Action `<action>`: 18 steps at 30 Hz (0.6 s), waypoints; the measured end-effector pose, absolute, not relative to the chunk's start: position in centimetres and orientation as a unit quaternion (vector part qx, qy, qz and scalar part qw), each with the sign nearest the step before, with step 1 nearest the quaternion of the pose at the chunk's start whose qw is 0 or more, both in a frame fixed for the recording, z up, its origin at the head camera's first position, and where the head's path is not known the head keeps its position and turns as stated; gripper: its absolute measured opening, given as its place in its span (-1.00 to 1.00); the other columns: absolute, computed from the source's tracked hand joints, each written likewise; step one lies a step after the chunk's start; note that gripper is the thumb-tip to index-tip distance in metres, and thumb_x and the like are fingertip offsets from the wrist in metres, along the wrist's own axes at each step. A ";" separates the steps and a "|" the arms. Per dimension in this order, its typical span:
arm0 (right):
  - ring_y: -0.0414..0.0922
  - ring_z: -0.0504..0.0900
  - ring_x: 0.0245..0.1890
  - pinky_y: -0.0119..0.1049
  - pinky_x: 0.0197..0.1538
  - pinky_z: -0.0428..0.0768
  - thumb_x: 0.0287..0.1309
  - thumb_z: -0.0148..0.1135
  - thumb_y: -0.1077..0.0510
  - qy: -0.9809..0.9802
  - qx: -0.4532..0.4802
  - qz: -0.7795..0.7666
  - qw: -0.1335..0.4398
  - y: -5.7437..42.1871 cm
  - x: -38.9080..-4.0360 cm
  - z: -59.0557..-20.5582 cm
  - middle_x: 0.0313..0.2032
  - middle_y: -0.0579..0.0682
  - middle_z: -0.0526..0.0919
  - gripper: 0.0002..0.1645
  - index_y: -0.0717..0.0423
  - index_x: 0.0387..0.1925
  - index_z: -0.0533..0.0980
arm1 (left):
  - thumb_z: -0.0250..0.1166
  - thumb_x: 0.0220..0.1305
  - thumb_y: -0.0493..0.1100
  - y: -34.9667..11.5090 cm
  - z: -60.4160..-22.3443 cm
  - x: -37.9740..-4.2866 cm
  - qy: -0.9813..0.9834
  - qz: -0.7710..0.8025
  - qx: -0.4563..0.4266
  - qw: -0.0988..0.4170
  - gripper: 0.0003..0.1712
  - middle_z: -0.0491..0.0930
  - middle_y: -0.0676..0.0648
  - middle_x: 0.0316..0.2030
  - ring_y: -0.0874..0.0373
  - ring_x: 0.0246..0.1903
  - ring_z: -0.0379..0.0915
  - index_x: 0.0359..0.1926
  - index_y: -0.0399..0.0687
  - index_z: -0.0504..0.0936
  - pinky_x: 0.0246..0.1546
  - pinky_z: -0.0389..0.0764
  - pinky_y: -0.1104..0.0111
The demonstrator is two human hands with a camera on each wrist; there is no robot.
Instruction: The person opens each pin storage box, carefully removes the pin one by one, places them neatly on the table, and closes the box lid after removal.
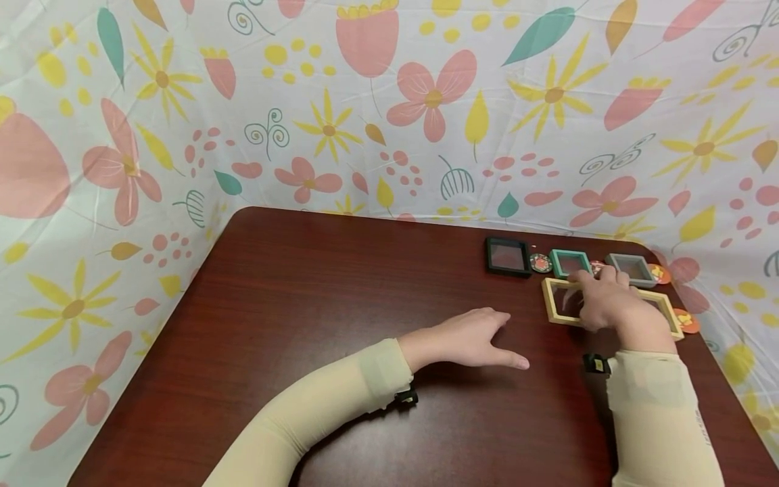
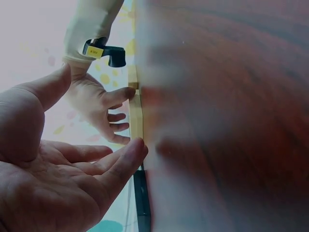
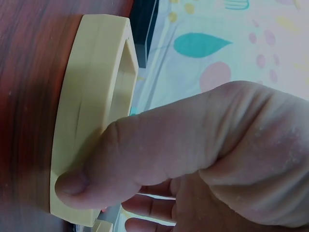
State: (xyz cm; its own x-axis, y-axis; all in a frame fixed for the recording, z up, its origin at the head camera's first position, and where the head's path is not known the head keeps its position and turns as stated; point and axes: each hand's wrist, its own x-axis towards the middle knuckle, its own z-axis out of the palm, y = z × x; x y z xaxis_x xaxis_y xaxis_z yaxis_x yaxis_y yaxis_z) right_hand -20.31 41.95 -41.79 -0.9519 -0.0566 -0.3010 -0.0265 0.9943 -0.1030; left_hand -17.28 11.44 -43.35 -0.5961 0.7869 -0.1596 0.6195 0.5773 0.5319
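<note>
In the head view, my right hand (image 1: 615, 301) reaches over a yellow square frame (image 1: 552, 304) with a clear middle. In the right wrist view its thumb (image 3: 106, 164) presses the near side of that yellow frame (image 3: 89, 82), fingers on the far side. Another yellow frame (image 1: 666, 311) lies close on the right, partly hidden by the hand. My left hand (image 1: 465, 338) is held over the table, fingers extended, thumb apart, holding nothing; the left wrist view shows its palm (image 2: 53, 188).
Behind stand a black frame (image 1: 508, 258), a teal frame (image 1: 570, 262) and a grey frame (image 1: 633, 269). Round colourful discs (image 1: 540, 263) lie beside the frames, with an orange one (image 1: 688, 321) at the right. A flowered curtain (image 1: 365, 135) borders the brown table (image 1: 341, 270).
</note>
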 end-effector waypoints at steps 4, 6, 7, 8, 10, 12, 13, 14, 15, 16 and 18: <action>0.43 0.02 -0.07 0.33 -0.08 0.26 -0.24 0.40 0.25 0.986 -0.016 -0.052 0.155 42.2 -20.4 -41.8 0.00 0.53 0.04 0.05 0.14 0.37 0.16 | 0.10 0.18 0.56 11.2 -43.4 -17.5 0.866 0.220 0.406 0.191 0.09 0.29 0.11 0.35 0.38 0.31 0.11 0.49 -0.05 0.18 0.20 0.16 0.55; 0.42 0.03 -0.09 0.32 -0.09 0.26 -0.29 0.41 0.25 0.986 -0.015 -0.053 0.155 42.3 -20.3 -41.8 -0.01 0.53 0.05 0.07 0.13 0.36 0.17 | 0.11 0.18 0.55 11.1 -43.3 -17.5 0.866 0.222 0.406 0.191 0.09 0.32 0.12 0.33 0.38 0.29 0.13 0.49 -0.05 0.18 0.18 0.18 0.55; 0.42 0.03 -0.09 0.33 -0.09 0.26 -0.30 0.42 0.25 0.986 -0.016 -0.054 0.155 42.3 -20.3 -41.7 -0.01 0.53 0.05 0.08 0.13 0.36 0.17 | 0.11 0.18 0.55 11.0 -43.3 -17.6 0.865 0.224 0.406 0.191 0.09 0.33 0.12 0.32 0.38 0.28 0.15 0.49 -0.05 0.18 0.18 0.19 0.55; 0.42 0.04 -0.09 0.33 -0.09 0.26 -0.30 0.42 0.24 0.986 -0.017 -0.054 0.154 42.3 -20.3 -41.6 -0.01 0.53 0.05 0.08 0.13 0.36 0.17 | 0.11 0.18 0.55 10.9 -43.2 -17.6 0.865 0.226 0.405 0.192 0.08 0.34 0.13 0.31 0.39 0.27 0.16 0.49 -0.05 0.18 0.18 0.19 0.55; 0.42 0.04 -0.09 0.35 -0.08 0.24 -0.28 0.42 0.23 0.987 -0.020 -0.055 0.150 42.3 -20.1 -41.4 -0.01 0.54 0.05 0.08 0.13 0.37 0.17 | 0.12 0.18 0.54 10.8 -43.2 -17.7 0.865 0.228 0.404 0.192 0.08 0.35 0.14 0.29 0.39 0.26 0.17 0.49 -0.04 0.19 0.17 0.21 0.54; 0.42 0.03 -0.10 0.34 -0.09 0.23 -0.27 0.42 0.22 0.988 -0.022 -0.059 0.143 42.3 -20.0 -41.0 0.01 0.54 0.05 0.09 0.16 0.38 0.16 | 0.12 0.18 0.54 10.6 -43.2 -17.9 0.865 0.232 0.402 0.190 0.08 0.35 0.14 0.29 0.38 0.26 0.17 0.49 -0.03 0.18 0.18 0.22 0.52; 0.42 0.03 -0.10 0.33 -0.11 0.23 -0.27 0.42 0.21 0.988 -0.023 -0.060 0.140 42.3 -19.9 -40.8 0.02 0.55 0.05 0.11 0.17 0.39 0.14 | 0.12 0.17 0.55 10.5 -43.2 -18.1 0.866 0.233 0.401 0.189 0.08 0.35 0.14 0.30 0.38 0.27 0.16 0.49 -0.03 0.18 0.19 0.21 0.52; 0.42 0.02 -0.09 0.32 -0.12 0.23 -0.29 0.43 0.20 0.989 -0.025 -0.061 0.135 42.3 -19.9 -40.7 0.03 0.55 0.05 0.13 0.19 0.39 0.13 | 0.12 0.17 0.55 10.4 -43.3 -18.2 0.867 0.233 0.400 0.185 0.09 0.34 0.13 0.30 0.37 0.28 0.15 0.49 -0.03 0.17 0.20 0.20 0.50; 0.43 0.02 -0.07 0.34 -0.11 0.23 -0.28 0.44 0.18 0.989 -0.029 -0.064 0.129 42.3 -19.9 -40.5 0.05 0.56 0.04 0.14 0.20 0.40 0.12 | 0.12 0.16 0.56 10.2 -43.4 -18.4 0.869 0.232 0.399 0.181 0.10 0.33 0.12 0.32 0.36 0.29 0.14 0.50 -0.03 0.17 0.21 0.20 0.49; 0.44 0.02 -0.05 0.34 -0.11 0.24 -0.28 0.45 0.16 0.990 -0.035 -0.066 0.123 42.3 -19.9 -40.4 0.07 0.55 0.05 0.14 0.21 0.40 0.12 | 0.11 0.16 0.57 10.0 -43.4 -18.6 0.870 0.231 0.397 0.176 0.11 0.32 0.11 0.33 0.34 0.31 0.12 0.50 -0.03 0.17 0.22 0.19 0.48; 0.45 0.04 0.00 0.37 -0.09 0.26 -0.21 0.46 0.10 0.991 -0.050 -0.072 0.101 42.0 -20.1 -40.2 0.10 0.54 0.07 0.11 0.24 0.39 0.13 | 0.10 0.14 0.59 9.4 -43.7 -19.0 0.875 0.231 0.389 0.170 0.13 0.28 0.09 0.36 0.32 0.33 0.08 0.50 -0.02 0.16 0.25 0.16 0.47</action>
State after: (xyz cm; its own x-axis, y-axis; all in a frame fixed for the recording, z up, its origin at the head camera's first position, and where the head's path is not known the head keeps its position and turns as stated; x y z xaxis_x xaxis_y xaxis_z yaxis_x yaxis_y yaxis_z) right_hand -20.09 42.02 -40.24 -0.9747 -0.1139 -0.1924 -0.0850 0.9847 -0.1523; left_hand -18.98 9.43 -43.68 -0.6394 0.7600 -0.1169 0.6032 0.5900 0.5368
